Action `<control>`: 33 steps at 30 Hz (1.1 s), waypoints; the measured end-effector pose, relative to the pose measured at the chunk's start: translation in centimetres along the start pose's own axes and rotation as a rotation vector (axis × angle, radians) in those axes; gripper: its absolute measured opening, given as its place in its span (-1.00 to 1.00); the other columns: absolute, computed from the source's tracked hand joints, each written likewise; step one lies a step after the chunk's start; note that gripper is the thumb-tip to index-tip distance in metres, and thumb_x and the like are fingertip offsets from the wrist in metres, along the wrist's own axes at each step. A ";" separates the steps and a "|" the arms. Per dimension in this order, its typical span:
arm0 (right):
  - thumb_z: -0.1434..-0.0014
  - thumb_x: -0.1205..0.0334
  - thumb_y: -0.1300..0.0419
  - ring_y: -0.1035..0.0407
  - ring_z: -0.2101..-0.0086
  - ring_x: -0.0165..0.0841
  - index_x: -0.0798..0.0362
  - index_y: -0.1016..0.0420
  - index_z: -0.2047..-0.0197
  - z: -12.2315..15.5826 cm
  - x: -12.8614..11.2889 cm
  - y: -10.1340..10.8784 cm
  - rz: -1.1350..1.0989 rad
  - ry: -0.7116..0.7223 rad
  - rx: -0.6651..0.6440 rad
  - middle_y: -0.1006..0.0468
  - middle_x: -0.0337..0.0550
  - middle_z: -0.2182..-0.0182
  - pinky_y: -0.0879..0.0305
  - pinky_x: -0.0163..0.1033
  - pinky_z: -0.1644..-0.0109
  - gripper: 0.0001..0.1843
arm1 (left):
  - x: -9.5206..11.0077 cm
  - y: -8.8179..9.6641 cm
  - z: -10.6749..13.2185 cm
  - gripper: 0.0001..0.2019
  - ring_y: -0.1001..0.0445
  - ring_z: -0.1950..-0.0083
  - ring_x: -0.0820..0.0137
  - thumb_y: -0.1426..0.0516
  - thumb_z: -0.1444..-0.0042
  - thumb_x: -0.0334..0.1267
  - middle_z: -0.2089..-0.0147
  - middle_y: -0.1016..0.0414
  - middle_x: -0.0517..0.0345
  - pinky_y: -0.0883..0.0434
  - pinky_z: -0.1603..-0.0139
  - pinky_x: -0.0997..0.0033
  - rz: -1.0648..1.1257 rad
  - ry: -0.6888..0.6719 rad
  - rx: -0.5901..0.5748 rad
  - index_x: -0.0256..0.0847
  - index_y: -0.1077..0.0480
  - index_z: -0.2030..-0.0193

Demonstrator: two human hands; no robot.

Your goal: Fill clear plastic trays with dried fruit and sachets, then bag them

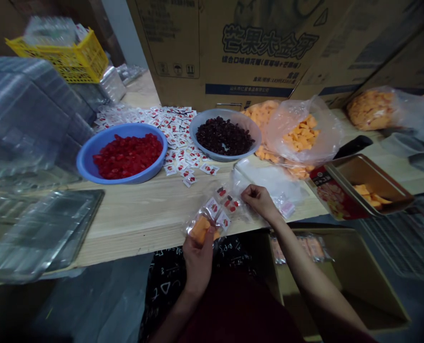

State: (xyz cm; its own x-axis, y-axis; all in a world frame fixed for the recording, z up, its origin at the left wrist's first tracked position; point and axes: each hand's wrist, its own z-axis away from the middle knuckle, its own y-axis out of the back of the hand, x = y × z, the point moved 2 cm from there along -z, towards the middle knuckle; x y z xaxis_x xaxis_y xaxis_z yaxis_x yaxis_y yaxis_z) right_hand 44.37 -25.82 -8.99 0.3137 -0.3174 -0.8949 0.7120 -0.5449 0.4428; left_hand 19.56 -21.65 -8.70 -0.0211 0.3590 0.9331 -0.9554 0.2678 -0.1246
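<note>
My left hand (pixel 198 259) is closed on the near end of a clear plastic tray (pixel 217 206), thumb on top. In the tray lie orange pieces (pixel 200 229), small white sachets with red print (pixel 223 220) and a few red and dark dried-fruit-like bits (pixel 229 203). At the tray's far right, my right hand (pixel 261 201) pinches thin clear film that looks like a plastic bag (pixel 246 210); its fingertips are closed. Just beyond that hand lies a stack of clear bags (pixel 265 178) on the wooden table (pixel 133 216).
Behind are a blue basin (pixel 86 164) of red pieces, a basin (pixel 229 156) of dark pieces, scattered sachets (pixel 178 126) and bagged orange pieces (pixel 301 133). Clear trays (pixel 29 124) pile up left. A tin (pixel 383 178) stands right, above a carton (pixel 362 290) holding packs.
</note>
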 end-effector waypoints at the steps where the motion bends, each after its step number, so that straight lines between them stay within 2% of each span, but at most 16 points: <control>1: 0.01 0.14 -0.18 -0.17 0.54 -0.44 0.05 -0.37 0.50 0.1 -0.2 -0.1 0.010 0.006 0.014 -0.34 -0.31 0.60 -0.09 -0.31 0.43 -0.84 | -0.2 -0.1 0.2 -0.62 -0.60 0.06 0.24 -0.29 -0.09 -0.08 0.07 -0.64 0.03 -0.49 -0.03 0.32 -0.023 -0.013 0.003 -0.25 -0.52 0.01; 5: 0.03 0.23 -0.17 -0.19 0.52 -0.43 0.06 -0.40 0.49 0.3 -1.1 -0.4 0.064 0.033 0.071 -0.37 -0.30 0.57 -0.11 -0.30 0.40 -0.92 | -0.9 -0.2 0.8 -0.55 -0.56 -0.07 0.21 -0.25 -0.15 -0.10 -0.03 -0.61 -0.01 -0.44 -0.16 0.28 -0.114 -0.101 -0.016 -0.22 -0.44 -0.14; 9: 0.04 0.26 -0.15 -0.17 0.54 -0.44 0.05 -0.39 0.49 0.0 -1.8 -0.5 0.096 0.057 0.100 -0.36 -0.32 0.59 -0.09 -0.31 0.42 -0.94 | -1.4 -0.3 0.8 -0.44 -0.50 -0.16 0.22 -0.21 -0.20 -0.13 -0.19 -0.51 -0.01 -0.38 -0.26 0.21 -0.178 -0.172 -0.108 -0.16 -0.28 -0.32; 13: 0.04 0.26 -0.15 -0.18 0.53 -0.44 0.06 -0.39 0.49 -0.6 -2.4 -0.3 0.089 0.087 0.117 -0.34 -0.33 0.59 -0.08 -0.31 0.41 -0.94 | -1.4 -0.2 0.6 -0.52 -0.52 -0.15 0.19 -0.20 -0.22 -0.14 -0.17 -0.53 -0.04 -0.38 -0.27 0.17 -0.201 -0.218 -0.214 -0.18 -0.36 -0.26; 18: 0.02 0.20 -0.17 -0.16 0.54 -0.45 0.06 -0.39 0.48 -1.1 -3.0 0.3 0.021 0.095 0.073 -0.32 -0.33 0.59 -0.08 -0.31 0.43 -0.89 | -0.1 -0.1 0.1 -0.58 -0.50 -0.17 0.19 -0.21 -0.20 -0.17 -0.16 -0.54 0.01 -0.36 -0.29 0.19 -0.168 -0.230 -0.391 -0.14 -0.44 -0.20; 22: 0.00 0.12 -0.19 -0.17 0.57 -0.46 0.07 -0.41 0.45 -1.6 -3.1 1.2 -0.038 0.077 0.008 -0.34 -0.32 0.61 -0.09 -0.32 0.46 -0.82 | 0.7 -0.1 -0.8 -0.62 -0.55 -0.06 0.18 -0.20 -0.20 -0.15 -0.07 -0.59 0.00 -0.44 -0.18 0.18 -0.113 -0.100 -0.520 -0.19 -0.48 -0.14; 26: 0.01 0.08 -0.22 -0.19 0.58 -0.47 0.09 -0.43 0.44 -2.2 -3.1 1.9 -0.059 0.057 -0.031 -0.37 -0.30 0.61 -0.10 -0.32 0.47 -0.77 | 1.5 -0.3 -1.6 -0.65 -0.58 0.08 0.19 -0.22 -0.17 -0.13 0.05 -0.63 0.01 -0.49 -0.01 0.24 -0.106 -0.045 -0.540 -0.21 -0.52 -0.07; 29: 0.01 0.08 -0.22 -0.21 0.56 -0.46 0.10 -0.44 0.43 -2.6 -3.3 2.2 -0.046 0.056 -0.049 -0.39 -0.28 0.58 -0.13 -0.31 0.44 -0.76 | 2.1 -0.6 -1.9 -0.68 -0.57 0.15 0.21 -0.22 -0.16 -0.15 0.13 -0.63 0.05 -0.50 0.10 0.27 -0.106 -0.072 -0.534 -0.20 -0.55 -0.01; 33: -0.01 0.11 -0.21 -0.19 0.54 -0.46 0.10 -0.43 0.44 -2.8 -3.8 2.5 0.006 0.077 -0.066 -0.38 -0.29 0.57 -0.11 -0.32 0.42 -0.79 | 2.6 -0.7 -2.3 -0.79 -0.55 0.28 0.23 -0.22 -0.13 -0.19 0.28 -0.62 0.07 -0.50 0.18 0.28 -0.228 -0.181 -0.517 -0.19 -0.61 0.14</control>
State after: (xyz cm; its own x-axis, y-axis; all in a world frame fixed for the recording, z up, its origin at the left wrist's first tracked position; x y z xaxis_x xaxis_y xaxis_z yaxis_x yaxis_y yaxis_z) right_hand 46.72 -23.76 -4.65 0.3637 -0.2580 -0.8951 0.7493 -0.4899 0.4456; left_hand 20.88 -18.83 -6.93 0.0745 0.0954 0.9927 -0.6752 0.7373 -0.0202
